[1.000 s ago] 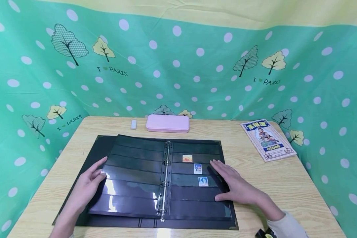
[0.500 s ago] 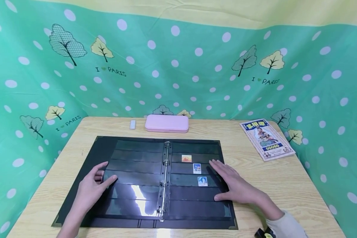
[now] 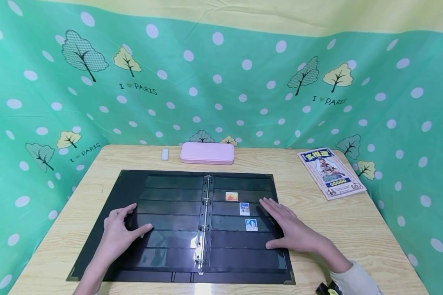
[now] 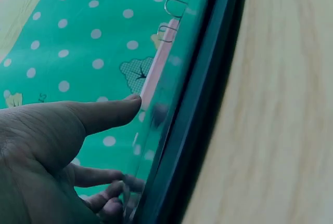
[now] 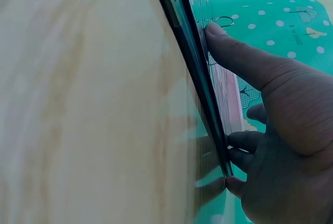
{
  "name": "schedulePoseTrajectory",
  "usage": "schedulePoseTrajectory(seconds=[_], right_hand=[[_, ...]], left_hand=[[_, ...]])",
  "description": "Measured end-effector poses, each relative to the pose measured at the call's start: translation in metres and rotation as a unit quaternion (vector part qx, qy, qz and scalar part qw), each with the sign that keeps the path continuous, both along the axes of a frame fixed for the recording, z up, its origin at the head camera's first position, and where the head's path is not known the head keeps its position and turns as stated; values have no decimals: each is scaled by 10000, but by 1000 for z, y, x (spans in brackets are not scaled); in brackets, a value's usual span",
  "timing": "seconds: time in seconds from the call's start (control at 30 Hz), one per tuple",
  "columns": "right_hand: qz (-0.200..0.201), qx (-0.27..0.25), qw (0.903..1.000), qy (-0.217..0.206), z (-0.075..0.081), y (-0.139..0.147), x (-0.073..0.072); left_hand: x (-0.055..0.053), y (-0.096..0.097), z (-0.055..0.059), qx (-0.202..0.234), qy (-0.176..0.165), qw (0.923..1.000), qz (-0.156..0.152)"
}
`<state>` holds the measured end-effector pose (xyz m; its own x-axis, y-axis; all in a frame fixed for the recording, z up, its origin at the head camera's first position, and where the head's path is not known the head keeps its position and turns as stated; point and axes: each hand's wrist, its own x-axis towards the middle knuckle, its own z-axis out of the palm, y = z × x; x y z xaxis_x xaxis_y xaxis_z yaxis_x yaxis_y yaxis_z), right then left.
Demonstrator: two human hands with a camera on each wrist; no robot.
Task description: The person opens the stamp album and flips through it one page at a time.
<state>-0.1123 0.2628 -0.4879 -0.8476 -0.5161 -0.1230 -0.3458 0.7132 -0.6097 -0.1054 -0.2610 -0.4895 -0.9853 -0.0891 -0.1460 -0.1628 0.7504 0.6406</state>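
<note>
A black ring-bound stamp album (image 3: 131, 182) lies open on the table. Its left page (image 3: 171, 207) is flat, with several horizontal strips and no stamps showing. Three stamps sit in the right page's (image 3: 240, 256) strips: an orange stamp (image 3: 231, 196), a dark blue stamp (image 3: 245, 209) and a light blue stamp (image 3: 251, 225). My left hand (image 3: 116, 231) rests at the left page's outer edge, thumb stretched over the page; in the left wrist view its other fingers bend loosely by the edge. My right hand (image 3: 295, 231) rests spread on the right page's outer edge.
Behind the album stand a pink pencil case (image 3: 207, 153) and a small white eraser-like block (image 3: 165, 154). A booklet with a colourful cover (image 3: 331, 173) lies at the back right. A green dotted curtain (image 3: 221, 90) encloses the wooden table (image 3: 354, 233).
The left page, lifted at its outer edge in my left hand's grip, has come down flat. My left hand let go and shifted slightly right. The right hand has stayed put.
</note>
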Motion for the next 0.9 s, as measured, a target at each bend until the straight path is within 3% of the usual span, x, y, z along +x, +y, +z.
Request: schedulePoseTrajectory(seconds=[0.27, 0.6, 0.9], right_hand=[[-26, 52, 10000, -10, 1, -1, 1], [55, 293, 9995, 90, 6, -3, -1], [-24, 478, 9982, 356, 10, -5, -6]], left_hand=[[3, 4, -4, -99, 269, 9994, -214], [5, 9, -13, -92, 372, 9961, -794], [7, 10, -14, -38, 421, 9951, -897]])
